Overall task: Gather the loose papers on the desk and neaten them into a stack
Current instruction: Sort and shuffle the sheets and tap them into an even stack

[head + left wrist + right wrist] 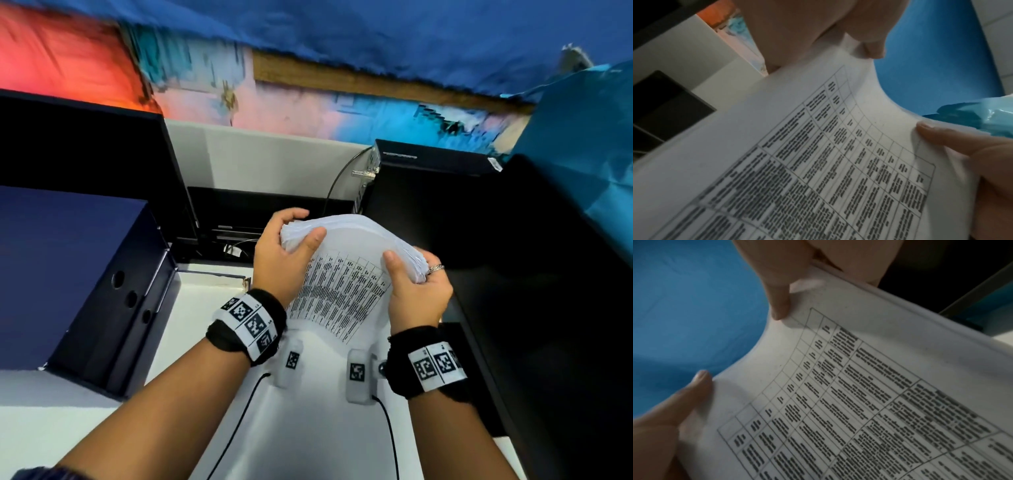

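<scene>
A thick stack of white papers [346,260] stands on edge above the white desk [68,428], bowed toward me, its front sheet printed with a table. My left hand [303,226] grips the stack's upper left corner, thumb on the front sheet and fingers curled behind. My right hand [411,265], with a ring on one finger, grips the upper right edge the same way. In the left wrist view the printed sheet [818,162] fills the frame, with my left thumb [869,45] at its top. The right wrist view shows the same sheet [859,386] under my right thumb [779,305].
Dark blue box files [85,274] stand at the left, with a black monitor [85,147] behind them. A black computer tower [428,205] and a dark panel close off the right. A teal bag [582,154] hangs at the upper right. Cables [239,421] trail over the desk.
</scene>
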`<state>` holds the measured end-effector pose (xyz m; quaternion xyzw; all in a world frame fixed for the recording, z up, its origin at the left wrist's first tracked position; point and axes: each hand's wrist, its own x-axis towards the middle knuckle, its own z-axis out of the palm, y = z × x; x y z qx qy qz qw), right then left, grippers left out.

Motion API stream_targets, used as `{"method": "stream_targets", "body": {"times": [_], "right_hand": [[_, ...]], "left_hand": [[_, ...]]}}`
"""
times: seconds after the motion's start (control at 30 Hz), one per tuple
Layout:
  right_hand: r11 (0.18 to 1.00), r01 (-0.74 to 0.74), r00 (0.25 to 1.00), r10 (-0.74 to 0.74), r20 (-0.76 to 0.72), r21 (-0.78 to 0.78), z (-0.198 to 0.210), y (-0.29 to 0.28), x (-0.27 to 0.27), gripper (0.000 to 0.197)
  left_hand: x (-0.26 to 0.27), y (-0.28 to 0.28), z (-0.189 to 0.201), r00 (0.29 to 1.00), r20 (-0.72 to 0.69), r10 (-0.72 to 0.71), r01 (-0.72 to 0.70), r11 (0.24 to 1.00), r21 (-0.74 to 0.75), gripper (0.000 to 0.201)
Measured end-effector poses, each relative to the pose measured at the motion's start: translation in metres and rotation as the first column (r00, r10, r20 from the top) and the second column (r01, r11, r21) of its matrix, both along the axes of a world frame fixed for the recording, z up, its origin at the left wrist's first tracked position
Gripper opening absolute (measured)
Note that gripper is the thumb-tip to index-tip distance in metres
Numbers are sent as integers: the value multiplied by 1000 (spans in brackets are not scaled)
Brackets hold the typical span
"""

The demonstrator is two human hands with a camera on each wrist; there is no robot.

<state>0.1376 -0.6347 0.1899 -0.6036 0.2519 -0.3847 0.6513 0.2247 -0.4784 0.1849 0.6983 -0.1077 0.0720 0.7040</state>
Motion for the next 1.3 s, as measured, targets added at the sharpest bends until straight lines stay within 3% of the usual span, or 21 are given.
{"method": "stream_targets", "body": {"times": [0.17,0.3,0.57,0.67,0.77,0.93,1.1,1.3], "right_hand": [[998,41,999,-41,6,-39,5,0,3,20],[991,133,991,-133,22,-17,9,1,12,2],[986,155,988,-155,1,-62,7,3,12,5],[984,166,986,-167,-21,-63,8,4,12,4],[982,182,983,-184,-27,-49,8,3,12,10],[983,176,984,-177,-17,-62,10,5,11,15],[984,169,985,-170,-13,-54,12,7,12,12],[986,161,987,-162,-7,-37,10,5,13,13]], "left_hand": [[9,8,3,999,20,41,-41,999,-7,20],[7,5,5,997,11,75,-75,997,-37,11],[12,1,10,995,-6,97,-97,991,-95,15],[11,-1,11,996,55,66,-64,997,-30,13],[15,-1,8,991,-18,135,-135,990,-50,20],[12,0,17,995,92,25,-28,999,33,3],[19,1,17,993,13,115,-116,992,59,9],[16,-3,18,996,-53,75,-78,996,-49,12]]}}
